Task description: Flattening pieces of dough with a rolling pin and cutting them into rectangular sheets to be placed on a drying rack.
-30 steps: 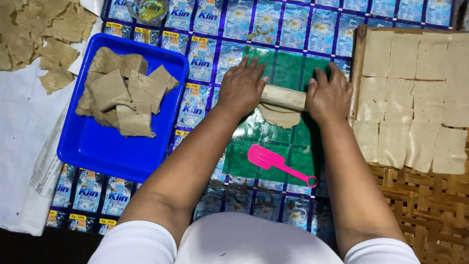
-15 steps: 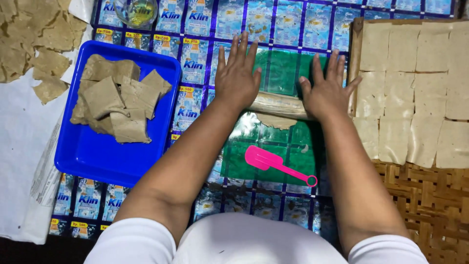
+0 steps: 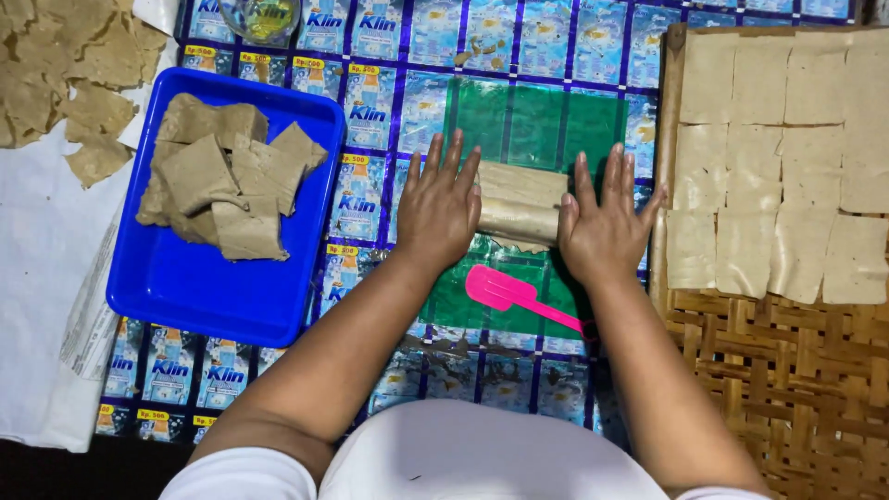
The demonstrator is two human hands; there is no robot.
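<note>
Work surface: a mat of joined blue printed sachets (image 3: 370, 199) with a green plastic sheet (image 3: 532, 125) at centre. A blue tray (image 3: 185, 287) of folded brown pieces sits left; pale squares on a woven tray (image 3: 796, 370) sit right. A pink spatula (image 3: 519, 296) lies near. Left hand (image 3: 440, 208) and right hand (image 3: 602, 227) lie flat, fingers extended and spread, gripping nothing, pressing the ends of the roller (image 3: 519, 204) on the sheet.

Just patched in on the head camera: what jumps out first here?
Both hands, left hand and right hand, lie flat on a wooden rolling pin over a green sheet at centre. To the left sits a blue tray of folded brown dough pieces; on the right, pale flat squares cover a woven mat.
</note>
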